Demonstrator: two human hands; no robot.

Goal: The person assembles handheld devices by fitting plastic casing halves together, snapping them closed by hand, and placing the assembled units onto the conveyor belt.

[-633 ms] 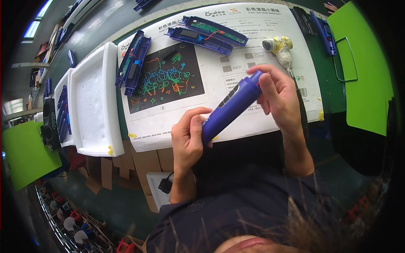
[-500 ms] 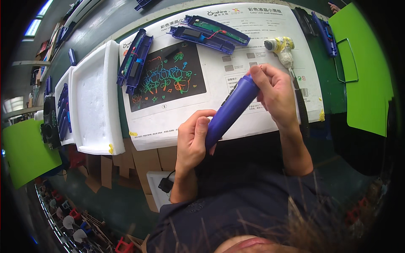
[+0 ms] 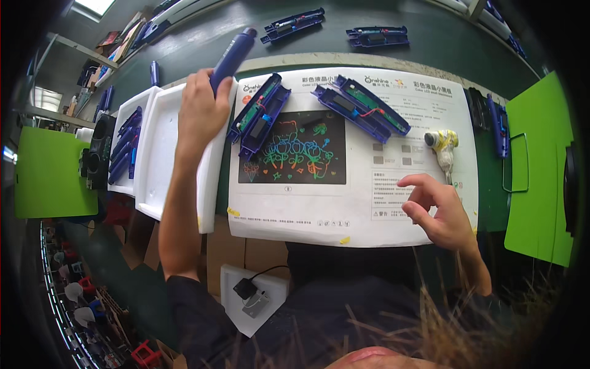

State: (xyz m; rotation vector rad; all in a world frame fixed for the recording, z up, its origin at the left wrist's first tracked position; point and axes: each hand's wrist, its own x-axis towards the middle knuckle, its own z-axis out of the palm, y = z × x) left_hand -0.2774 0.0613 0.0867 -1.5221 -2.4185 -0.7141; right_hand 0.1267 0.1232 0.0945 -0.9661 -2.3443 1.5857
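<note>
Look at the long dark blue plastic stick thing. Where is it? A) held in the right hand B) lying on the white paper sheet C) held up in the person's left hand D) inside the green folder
C: the left hand grips the long dark blue plastic stick above the white foam tray; the right hand is empty.

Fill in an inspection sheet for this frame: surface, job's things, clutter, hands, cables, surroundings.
Surface: dark green bench with a large printed sheet laid on it.
Job's things: closed blue pen-shaped casing raised over the white foam trays; one tray holds more blue casings.
Clutter: opened blue casings showing circuit boards, small yellow-taped tool.
Hands: left hand grips the closed casing; right hand empty, loosely curled over the sheet.
Cables: black lead to a small adapter on a white box below the bench.
Surroundings: green panels at both sides.
</note>
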